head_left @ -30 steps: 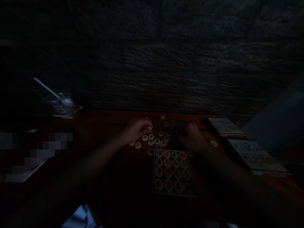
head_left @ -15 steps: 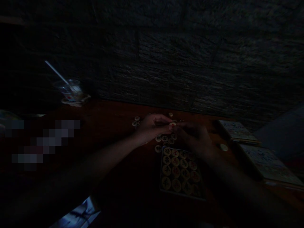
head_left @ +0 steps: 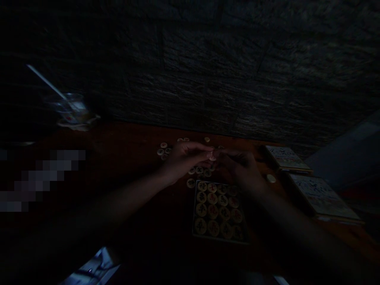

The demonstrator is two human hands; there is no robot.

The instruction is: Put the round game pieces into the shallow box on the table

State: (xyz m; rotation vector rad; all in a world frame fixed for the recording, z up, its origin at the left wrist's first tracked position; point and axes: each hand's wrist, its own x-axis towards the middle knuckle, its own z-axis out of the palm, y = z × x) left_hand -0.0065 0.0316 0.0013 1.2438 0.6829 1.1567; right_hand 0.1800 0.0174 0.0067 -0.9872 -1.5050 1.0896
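The scene is very dark. My left hand point(head_left: 184, 158) and my right hand point(head_left: 237, 168) meet fingertip to fingertip above a scatter of round pale game pieces point(head_left: 199, 171) on a dark red table point(head_left: 124, 158). A small pale piece point(head_left: 211, 157) sits pinched between the fingertips of both hands. Just in front of the hands lies a square box point(head_left: 218, 209) filled with rows of the same round pieces marked in black and red.
A plastic cup with a straw point(head_left: 69, 111) stands at the far left by a dark stone wall point(head_left: 208, 79). More loose pieces point(head_left: 164, 150) lie left of my hands, one point(head_left: 270, 178) to the right. Two flat printed boards point(head_left: 308, 182) rest at the right.
My hands came together from being apart over the loose pieces and lifted one piece between the fingertips. The view has shifted slightly.
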